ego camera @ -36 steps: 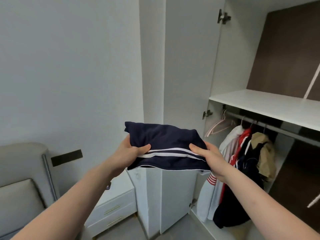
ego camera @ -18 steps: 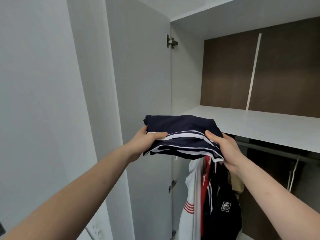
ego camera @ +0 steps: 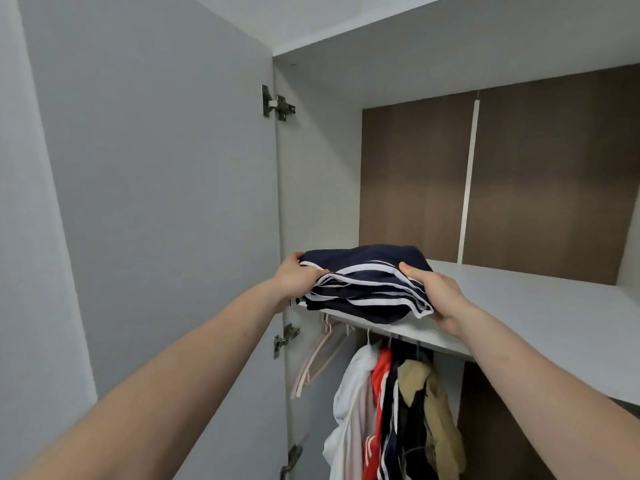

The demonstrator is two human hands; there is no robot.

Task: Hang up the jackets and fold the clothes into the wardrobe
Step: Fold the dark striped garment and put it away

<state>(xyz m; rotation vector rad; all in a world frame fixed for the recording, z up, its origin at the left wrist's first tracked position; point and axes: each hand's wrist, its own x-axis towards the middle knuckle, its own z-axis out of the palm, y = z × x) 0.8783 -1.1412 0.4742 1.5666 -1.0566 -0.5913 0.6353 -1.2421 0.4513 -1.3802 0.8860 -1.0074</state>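
Head view into an open wardrobe. A folded navy garment (ego camera: 363, 282) with white stripes sits at the near left corner of the white shelf (ego camera: 519, 306), its near edge overhanging the shelf front. The left hand (ego camera: 298, 277) grips the garment's left end, thumb on top and fingers hidden beneath; the right hand (ego camera: 438, 294) grips its right end in the same way, thumb lying on the stripes. Whether the garment's weight rests fully on the shelf cannot be told. Behind the shelf stands a brown back panel (ego camera: 536, 174) crossed by a pale vertical strip. The wardrobe door (ego camera: 156, 202) stands open at the left, carried on metal hinges (ego camera: 277, 102). Below the shelf hang jackets (ego camera: 391, 410) in white, red, navy and tan, pressed close together; to their left hang empty pink hangers (ego camera: 318, 358), near the door's middle hinge.
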